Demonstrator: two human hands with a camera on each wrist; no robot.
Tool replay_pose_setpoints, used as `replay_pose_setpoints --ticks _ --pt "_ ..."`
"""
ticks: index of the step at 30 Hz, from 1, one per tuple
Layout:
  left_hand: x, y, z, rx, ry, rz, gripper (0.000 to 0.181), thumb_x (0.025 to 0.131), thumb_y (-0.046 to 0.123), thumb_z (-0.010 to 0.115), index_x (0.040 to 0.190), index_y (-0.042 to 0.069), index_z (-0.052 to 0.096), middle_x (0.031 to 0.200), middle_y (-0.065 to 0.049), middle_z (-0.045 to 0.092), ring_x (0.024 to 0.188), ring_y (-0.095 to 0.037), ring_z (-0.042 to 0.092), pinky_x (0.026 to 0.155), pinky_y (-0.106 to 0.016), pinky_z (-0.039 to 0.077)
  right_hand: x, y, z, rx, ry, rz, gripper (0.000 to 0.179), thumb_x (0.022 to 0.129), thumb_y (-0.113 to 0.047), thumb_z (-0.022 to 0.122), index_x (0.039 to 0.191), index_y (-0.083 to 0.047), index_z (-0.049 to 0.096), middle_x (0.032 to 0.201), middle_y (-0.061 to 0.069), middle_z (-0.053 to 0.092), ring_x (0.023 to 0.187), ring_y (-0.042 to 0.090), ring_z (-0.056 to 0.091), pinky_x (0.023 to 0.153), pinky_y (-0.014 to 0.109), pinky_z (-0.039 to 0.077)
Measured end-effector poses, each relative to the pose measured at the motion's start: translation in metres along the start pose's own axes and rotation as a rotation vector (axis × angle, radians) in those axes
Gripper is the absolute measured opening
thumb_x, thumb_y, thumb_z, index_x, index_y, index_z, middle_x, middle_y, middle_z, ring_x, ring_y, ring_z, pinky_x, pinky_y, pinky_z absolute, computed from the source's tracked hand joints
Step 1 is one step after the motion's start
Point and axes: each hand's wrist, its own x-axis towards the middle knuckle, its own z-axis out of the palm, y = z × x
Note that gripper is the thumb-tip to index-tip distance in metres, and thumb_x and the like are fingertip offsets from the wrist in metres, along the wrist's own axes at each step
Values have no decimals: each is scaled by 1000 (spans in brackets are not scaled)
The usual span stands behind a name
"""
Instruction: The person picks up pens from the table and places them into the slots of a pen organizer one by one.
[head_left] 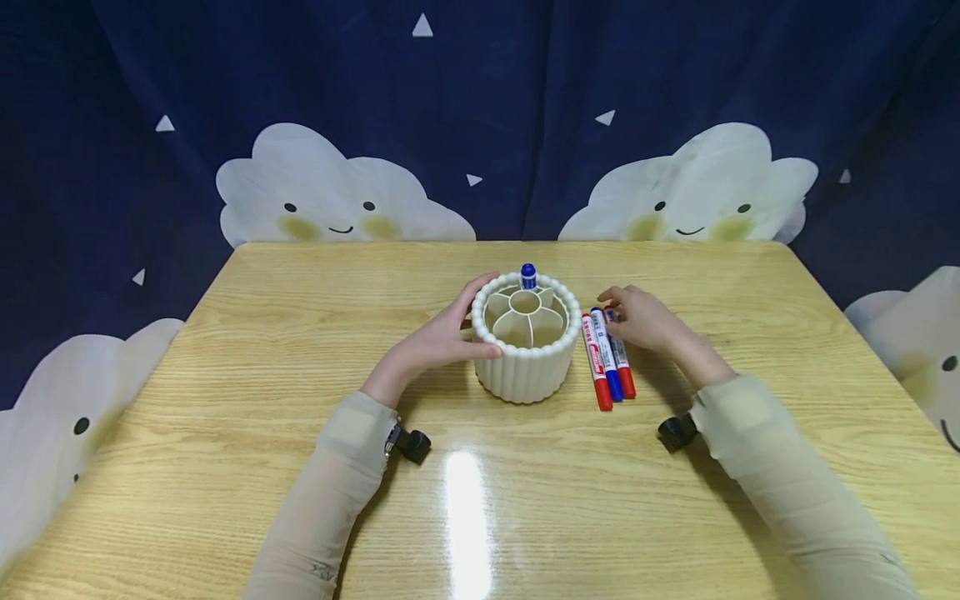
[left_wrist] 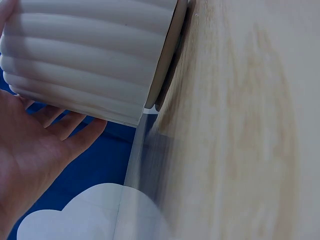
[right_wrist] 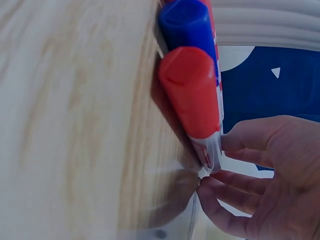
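Observation:
A cream ribbed pen holder (head_left: 521,375) with a beaded rim and several compartments stands upright on the table. My left hand (head_left: 441,337) holds it from the left, thumb on the near wall and fingers round the far side. One blue-capped marker (head_left: 528,277) stands in its back compartment. Right of the holder, three markers lie side by side: a red one (head_left: 596,362), a blue-capped one (head_left: 606,350) and another red-capped one (head_left: 627,383). My right hand (head_left: 643,319) pinches this rightmost red-capped marker (right_wrist: 192,95) near its far end, thumb on one side and fingers on the other.
The wooden table (head_left: 300,333) extends on both sides, with a bright light reflection (head_left: 468,525) near the front. Behind it hangs a dark blue curtain (head_left: 495,100) printed with white clouds and triangles. A black wrist camera (head_left: 412,446) hangs below each sleeve cuff.

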Motion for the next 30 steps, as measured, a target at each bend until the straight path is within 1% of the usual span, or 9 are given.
replay_pose_setpoints --ticks 5,6,7,12,13,14,22,26,30 --pt "0 0 0 -1 0 5 97 74 14 74 146 21 9 147 -2 22 130 -22 31 103 -40 33 1 -1 3 -7 -2 18 47 82 -11 60 123 6 48 116 27 52 97 35 51 87 51 42" --pt "0 0 0 -2 0 4 97 74 14 74 146 21 10 147 -2 23 130 -22 31 103 -39 33 1 -1 3 -10 -5 22 47 82 -12 60 123 7 48 115 27 52 98 35 51 88 50 42" --pt "1 -4 0 1 3 5 97 74 15 75 146 26 10 146 0 23 130 -21 31 103 -39 33 1 -1 3 -12 -6 24 47 81 -12 61 123 7 47 115 27 52 99 36 51 88 51 41" --pt "2 -4 0 -7 2 3 97 74 17 75 146 28 11 147 0 23 130 -22 31 103 -41 32 2 -2 4 -15 -5 27 49 80 -11 61 122 10 46 113 29 52 100 38 51 88 51 41" --pt "2 -5 -1 -6 1 2 97 74 18 75 146 28 10 147 0 22 130 -22 31 103 -41 32 2 -2 3 -10 -4 29 50 80 -11 61 122 10 46 113 29 52 101 39 51 88 51 41" --pt "0 -1 -1 -10 -1 0 98 74 18 75 146 24 10 147 -1 22 131 -23 30 103 -41 32 2 -3 2 -4 -4 30 50 80 -10 61 122 10 46 113 30 52 101 39 51 88 51 41" --pt "1 -1 -1 2 -5 10 100 72 25 77 146 25 9 148 -1 21 131 -22 30 104 -40 31 -1 -10 -5 50 -3 56 53 80 -7 59 127 10 42 117 30 50 102 39 52 87 50 44" --pt "1 -3 -1 -4 -6 13 99 73 23 76 146 25 9 147 -1 21 131 -22 29 104 -41 31 -3 -12 -8 67 -3 60 57 78 -6 57 130 10 39 118 30 51 102 40 54 84 48 47" --pt "1 -3 -1 -6 -5 10 98 74 21 76 146 27 10 147 -1 22 131 -21 29 104 -40 31 -5 -15 -13 80 12 57 57 78 -5 57 130 10 39 116 29 52 101 39 54 79 45 49"
